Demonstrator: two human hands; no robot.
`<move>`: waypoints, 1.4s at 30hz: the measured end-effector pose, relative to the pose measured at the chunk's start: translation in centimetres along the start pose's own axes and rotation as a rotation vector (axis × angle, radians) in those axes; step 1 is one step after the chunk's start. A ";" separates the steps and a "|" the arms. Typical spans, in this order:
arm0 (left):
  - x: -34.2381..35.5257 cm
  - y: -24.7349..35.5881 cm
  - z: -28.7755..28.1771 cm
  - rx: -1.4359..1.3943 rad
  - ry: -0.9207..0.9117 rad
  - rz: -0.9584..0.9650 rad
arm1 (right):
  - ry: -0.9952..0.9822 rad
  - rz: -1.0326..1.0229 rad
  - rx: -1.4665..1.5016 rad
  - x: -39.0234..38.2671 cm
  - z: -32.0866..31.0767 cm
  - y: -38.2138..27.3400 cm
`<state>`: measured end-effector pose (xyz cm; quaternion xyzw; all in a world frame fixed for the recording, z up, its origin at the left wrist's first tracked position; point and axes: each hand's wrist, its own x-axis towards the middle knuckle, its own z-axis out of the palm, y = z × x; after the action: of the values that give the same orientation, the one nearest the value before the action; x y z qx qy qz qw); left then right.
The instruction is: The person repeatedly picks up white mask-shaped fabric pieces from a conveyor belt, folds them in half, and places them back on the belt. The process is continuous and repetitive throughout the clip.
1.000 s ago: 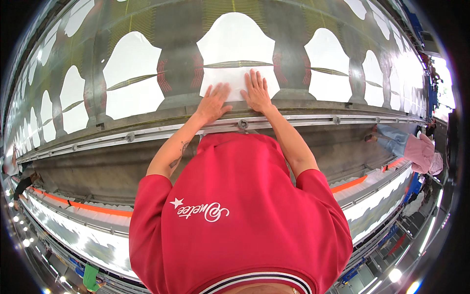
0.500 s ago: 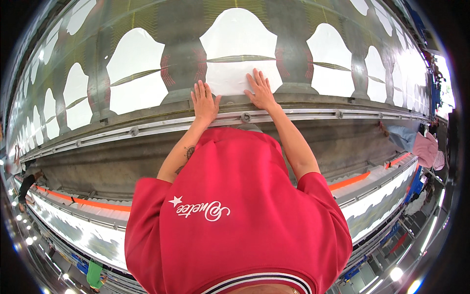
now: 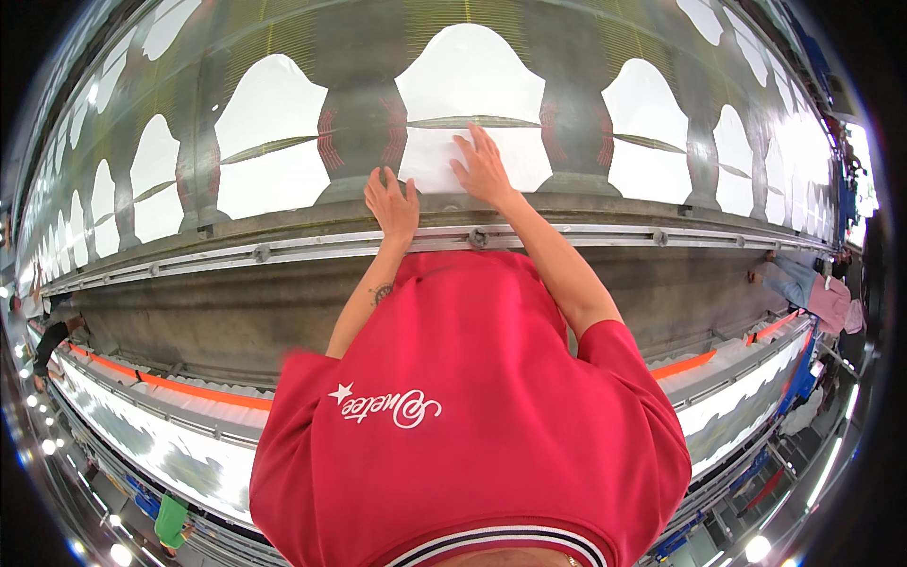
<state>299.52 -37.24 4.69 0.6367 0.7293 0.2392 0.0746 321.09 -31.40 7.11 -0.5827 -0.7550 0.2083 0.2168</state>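
A long grey machine bed [image 3: 236,312] curves across in front of me, covered by a wide sheet patterned with white arched shapes and dark bands between them. My left hand [image 3: 392,203] lies flat, fingers spread and holding nothing, at the lower edge of a dark band [image 3: 359,123], just above the metal rail [image 3: 283,250]. My right hand [image 3: 484,168] rests open, gripping nothing, on the middle white shape [image 3: 472,85]. Far right stands another person [image 3: 812,293].
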 end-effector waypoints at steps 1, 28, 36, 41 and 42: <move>-0.3 0.2 0.0 0.046 -0.016 0.022 | -0.035 -0.041 -0.035 1.2 0.3 -0.5; 1.0 2.3 0.8 -0.300 0.081 -0.165 | -0.460 -0.742 -0.055 16.4 1.0 -0.6; 0.4 3.6 -0.3 -0.778 0.029 -0.272 | -0.826 -0.481 0.166 17.3 -3.3 -0.3; 0.3 3.8 -0.9 -0.922 0.003 -0.326 | -0.837 -0.464 0.193 17.3 -5.0 -1.1; 0.3 3.9 -1.1 -0.931 -0.017 -0.323 | -0.837 -0.457 0.187 17.3 -5.3 -1.3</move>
<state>302.45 -36.96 7.44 0.4165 0.6338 0.5198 0.3932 319.14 -14.60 13.63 -0.2463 -0.8641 0.4388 -0.0139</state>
